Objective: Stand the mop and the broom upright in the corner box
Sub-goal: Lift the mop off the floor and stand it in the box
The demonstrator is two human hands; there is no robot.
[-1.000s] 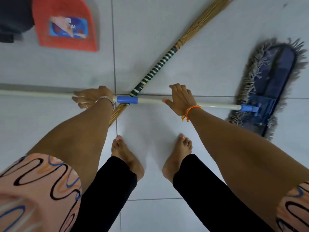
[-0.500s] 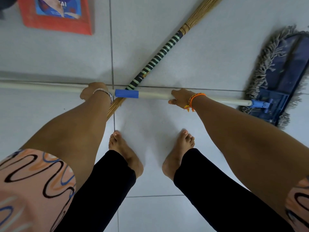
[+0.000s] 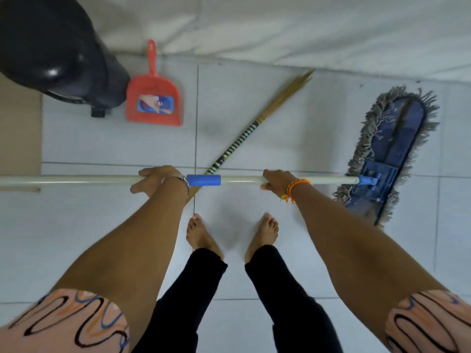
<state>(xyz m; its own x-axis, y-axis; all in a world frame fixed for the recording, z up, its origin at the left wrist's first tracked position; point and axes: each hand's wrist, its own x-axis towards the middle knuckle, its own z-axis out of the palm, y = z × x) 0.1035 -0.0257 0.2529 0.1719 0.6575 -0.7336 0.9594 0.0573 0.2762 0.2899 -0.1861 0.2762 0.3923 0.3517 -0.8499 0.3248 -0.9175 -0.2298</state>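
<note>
both hands, left hand (image 3: pixel 155 183) and right hand (image 3: pixel 276 182), are wrapped around the white-handled blue fringed mop (image 3: pixel 392 154), lifting it first. next it needs tipping upright, i'd guess; the striped straw broom (image 3: pixel 244 138) lies underneath.

The floor (image 3: pixel 293 138) consists of large pale grey tiles with thin dark grout lines. A white wall (image 3: pixel 280 24) borders it along the top. A red dustpan (image 3: pixel 153 103) lies flat near the wall, handle toward it. A dark rounded bin (image 3: pixel 51 47) stands at upper left, just beside the dustpan. Lighting is soft and even.
</note>
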